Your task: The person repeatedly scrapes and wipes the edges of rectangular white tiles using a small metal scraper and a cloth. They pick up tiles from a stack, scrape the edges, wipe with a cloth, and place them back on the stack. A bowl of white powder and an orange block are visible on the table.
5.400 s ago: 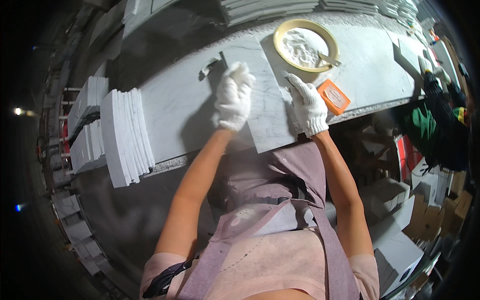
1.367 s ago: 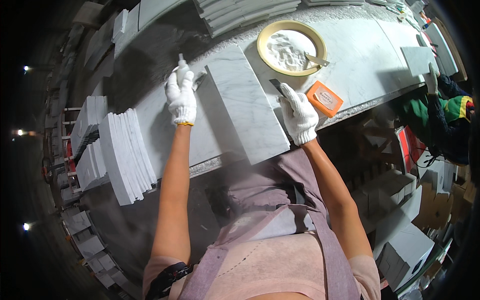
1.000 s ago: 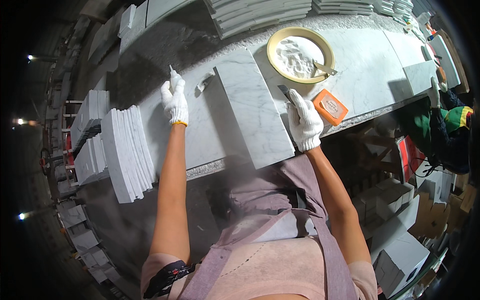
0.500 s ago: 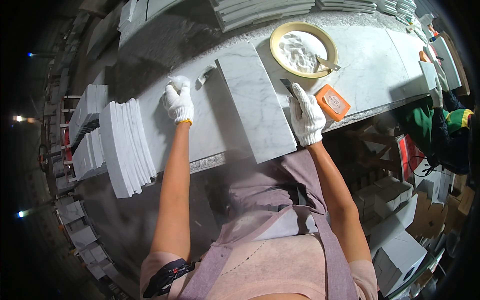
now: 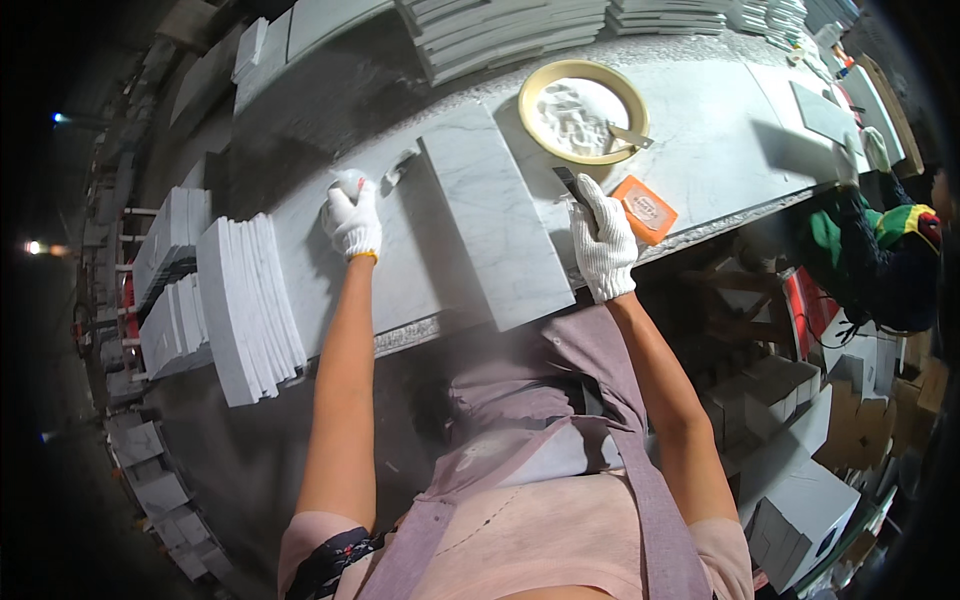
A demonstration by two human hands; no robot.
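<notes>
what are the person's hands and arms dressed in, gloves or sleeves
The left hand and right hand wear white knitted gloves; the left one's cuff has a yellow edge. The forearms are bare below short pale pink sleeves, with a dark patterned band at the left sleeve.

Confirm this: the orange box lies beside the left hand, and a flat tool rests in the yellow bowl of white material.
Not quite: the head view shows the orange box beside the right hand, not the left hand. A flat tool does rest in the yellow bowl of white material.
</notes>
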